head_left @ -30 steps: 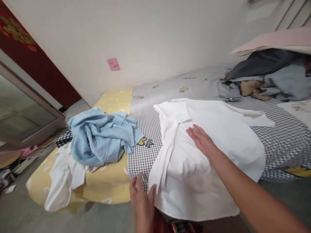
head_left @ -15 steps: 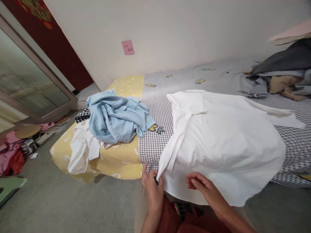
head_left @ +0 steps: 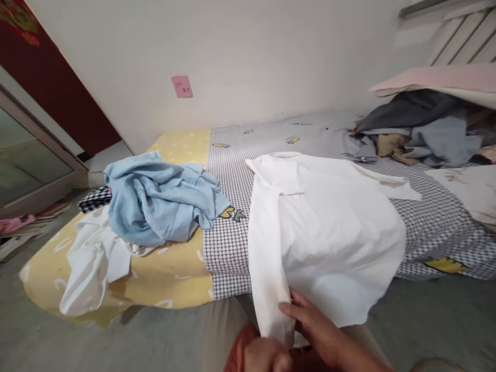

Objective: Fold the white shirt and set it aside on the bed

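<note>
A white shirt lies spread on the checked bed sheet, its lower part hanging over the near edge of the bed. One sleeve runs down the shirt's left side to the bottom of the view. My right hand pinches the end of that sleeve, fingers closed on the cloth. My left hand sits just below it at the bottom edge, curled against the sleeve end; its fingers are mostly hidden.
A crumpled light blue garment lies on a yellow cover at the bed's left end, with a white garment draped off it. A heap of grey and tan clothes sits at the back right. Grey floor lies below.
Both hands have dropped to the bottom of the view and closed on the sleeve end. The sleeve is now pulled straight down the shirt's left side.
</note>
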Available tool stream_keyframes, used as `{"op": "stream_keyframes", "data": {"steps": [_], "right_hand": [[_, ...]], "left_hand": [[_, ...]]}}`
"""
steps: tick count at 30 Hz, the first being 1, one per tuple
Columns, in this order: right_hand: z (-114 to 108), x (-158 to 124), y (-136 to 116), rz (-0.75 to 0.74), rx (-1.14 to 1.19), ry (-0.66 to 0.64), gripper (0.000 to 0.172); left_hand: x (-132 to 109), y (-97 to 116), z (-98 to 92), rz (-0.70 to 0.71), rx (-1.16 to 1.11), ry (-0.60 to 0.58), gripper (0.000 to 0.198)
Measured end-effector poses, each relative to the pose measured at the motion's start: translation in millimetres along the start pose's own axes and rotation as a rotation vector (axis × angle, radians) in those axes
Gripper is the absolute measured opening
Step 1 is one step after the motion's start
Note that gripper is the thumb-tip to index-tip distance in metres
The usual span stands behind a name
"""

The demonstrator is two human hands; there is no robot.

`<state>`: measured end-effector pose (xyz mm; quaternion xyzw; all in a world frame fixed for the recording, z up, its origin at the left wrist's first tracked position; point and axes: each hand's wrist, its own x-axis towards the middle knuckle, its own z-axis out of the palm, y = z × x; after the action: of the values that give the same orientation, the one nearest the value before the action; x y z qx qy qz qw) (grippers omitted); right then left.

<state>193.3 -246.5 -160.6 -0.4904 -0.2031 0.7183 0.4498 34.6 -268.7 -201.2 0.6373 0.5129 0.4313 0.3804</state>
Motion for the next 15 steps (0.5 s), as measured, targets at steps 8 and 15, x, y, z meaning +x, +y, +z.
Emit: {"op": "stream_keyframes", "data": {"steps": [8, 15], "right_hand": [[2, -3, 3, 0.135, 0.242, 0.021, 0.044], [-12, -2, 7, 0.024, -0.056, -0.052, 0.051]], "left_hand": [[44, -15, -35.9, -0.792, -0.701, 0.261, 0.033], [70, -35, -11.6, -0.761, -0.829, 0.101, 0.064]]}}
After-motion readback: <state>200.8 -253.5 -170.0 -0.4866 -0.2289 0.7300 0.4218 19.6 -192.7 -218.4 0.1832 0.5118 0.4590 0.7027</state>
